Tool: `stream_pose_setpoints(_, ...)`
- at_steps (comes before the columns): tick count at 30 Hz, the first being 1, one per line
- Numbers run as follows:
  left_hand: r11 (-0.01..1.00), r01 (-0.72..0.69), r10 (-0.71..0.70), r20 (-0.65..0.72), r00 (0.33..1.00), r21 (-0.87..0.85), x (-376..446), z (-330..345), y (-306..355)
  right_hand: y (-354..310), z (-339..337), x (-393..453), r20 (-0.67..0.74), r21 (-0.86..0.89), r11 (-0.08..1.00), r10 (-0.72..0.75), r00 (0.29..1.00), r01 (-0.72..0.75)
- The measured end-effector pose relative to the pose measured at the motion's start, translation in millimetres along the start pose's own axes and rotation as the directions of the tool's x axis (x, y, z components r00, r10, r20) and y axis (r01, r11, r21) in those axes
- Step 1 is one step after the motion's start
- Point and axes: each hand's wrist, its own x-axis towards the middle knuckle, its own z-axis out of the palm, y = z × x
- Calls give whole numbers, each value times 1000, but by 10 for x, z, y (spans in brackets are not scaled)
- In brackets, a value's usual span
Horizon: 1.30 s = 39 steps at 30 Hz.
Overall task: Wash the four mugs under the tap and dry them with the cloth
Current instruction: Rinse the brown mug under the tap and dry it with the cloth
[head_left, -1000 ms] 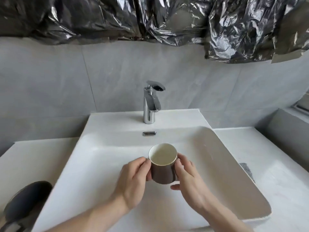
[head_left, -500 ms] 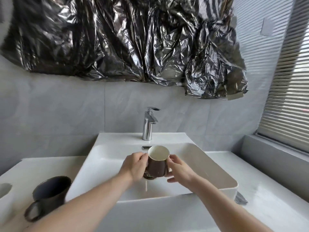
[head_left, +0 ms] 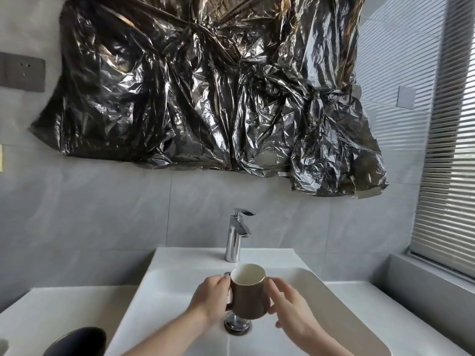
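Note:
A brown mug [head_left: 248, 296] with a cream inside is held upright over the white sink [head_left: 164, 286], above the drain [head_left: 237, 325]. My left hand [head_left: 212, 298] grips its left side, where the handle seems to be, hidden by the fingers. My right hand [head_left: 289, 305] touches the mug's right side with nearly straight fingers. The chrome tap [head_left: 237, 233] stands behind the mug; no water runs from it. A dark grey mug [head_left: 77, 341] sits on the counter at the lower left, partly cut off. No cloth is in view.
A white counter [head_left: 51, 314] runs on both sides of the sink. Crumpled silver foil [head_left: 205, 86] covers the wall above. A window with blinds [head_left: 447, 150] is on the right, over a grey ledge [head_left: 431, 283]. A wall socket [head_left: 21, 71] sits at upper left.
The view has tilted upward, showing more wall and foil. The brown mug has stayed between both hands over the sink; my right fingers have loosened from gripping to lightly touching its side.

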Motion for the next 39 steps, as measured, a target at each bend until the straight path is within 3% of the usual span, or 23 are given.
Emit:
stream_pose_setpoints(5,998,3,-4,29,1000,64,324,-126,179,-404,-36,549,-227,-25,991,-130,965,128)
stream_pose_setpoints(12,998,-64,66,-76,995,25,644,-10,-230,-834,57,1318,-261,-258,928,-334,906,268)
stream_pose_setpoints(23,993,-119,118,-98,988,-7,657,8,-377,-812,143,1554,-354,-274,930,-334,873,245)
stream_pose_setpoints(39,992,-122,122,-80,989,3,713,74,-392,-845,150,1675,-370,-319,910,-378,849,266)
